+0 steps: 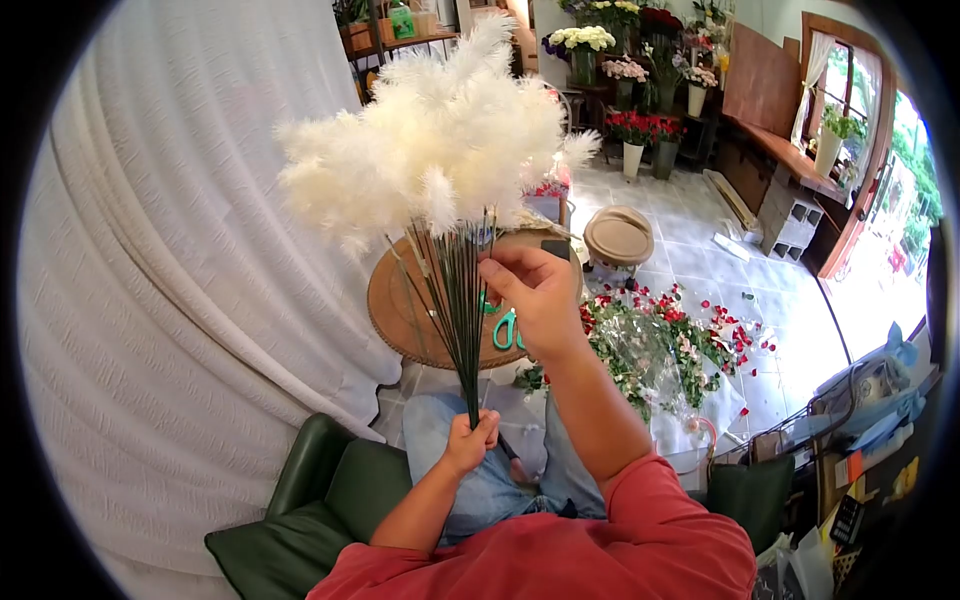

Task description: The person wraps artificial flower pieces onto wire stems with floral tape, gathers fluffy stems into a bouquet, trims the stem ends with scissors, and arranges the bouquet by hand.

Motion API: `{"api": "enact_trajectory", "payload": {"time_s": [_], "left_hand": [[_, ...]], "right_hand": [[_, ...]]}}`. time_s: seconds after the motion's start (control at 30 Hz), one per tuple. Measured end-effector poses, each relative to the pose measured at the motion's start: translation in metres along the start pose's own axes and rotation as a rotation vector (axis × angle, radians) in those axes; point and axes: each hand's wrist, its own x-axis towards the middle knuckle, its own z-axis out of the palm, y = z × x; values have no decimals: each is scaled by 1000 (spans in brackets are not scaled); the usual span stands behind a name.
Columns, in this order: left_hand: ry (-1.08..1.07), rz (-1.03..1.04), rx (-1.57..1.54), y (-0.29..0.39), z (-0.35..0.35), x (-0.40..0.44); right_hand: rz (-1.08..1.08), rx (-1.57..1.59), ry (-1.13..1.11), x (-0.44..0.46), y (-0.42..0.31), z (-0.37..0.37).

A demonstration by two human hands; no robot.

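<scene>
The bunch [446, 205] stands nearly upright above the jeans [429, 425], before the round table [393, 310]: fluffy cream-white plumes [425, 140] spread wide on top, thin dark green stems [461, 315] narrowing downward. The left hand [473, 441] is closed around their lower end. The right hand [532, 290], higher, has thumb and bent fingers at the stems' right edge; whether they pinch any, I cannot tell.

Flwr shop: vases [632, 160] w/ misc. blooms [583, 38].
</scene>
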Motion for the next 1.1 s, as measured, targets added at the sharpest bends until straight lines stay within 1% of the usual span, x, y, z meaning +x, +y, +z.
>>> {"api": "enact_trajectory", "payload": {"time_s": [0.13, 0.47, 0.63, 0.77, 0.83, 0.87, 0.93, 0.97, 1.03, 1.1], "left_hand": [[8, -6, -25, 1, 3, -3], [-11, -18, -24, -2, 6, -6], [-16, -27, -41, -1, 9, -7], [-27, -26, -38, 0, 13, -8], [-43, -34, -58, 1, 15, -8], [-57, -41, -80, 1, 15, -8], [-64, -54, -86, 1, 15, -9], [-72, -67, -91, 0, 16, -9], [-76, -88, -98, -2, 18, -9], [-82, -112, -102, -4, 19, -9]], "right_hand": [[-34, 6, -34, -2, 1, 0], [-6, 87, -72, -6, -4, -7], [26, 7, -1, -9, -8, -9], [26, 22, 20, -14, -6, -13], [-2, 203, 68, -18, -1, -20], [-2, 203, 69, -21, 3, -23], [-64, 243, 182, -28, 14, -28], [-64, 244, 184, -32, 20, -31], [-107, 373, 257, -40, 31, -36], [-129, 352, 280, -46, 38, -43]]}}
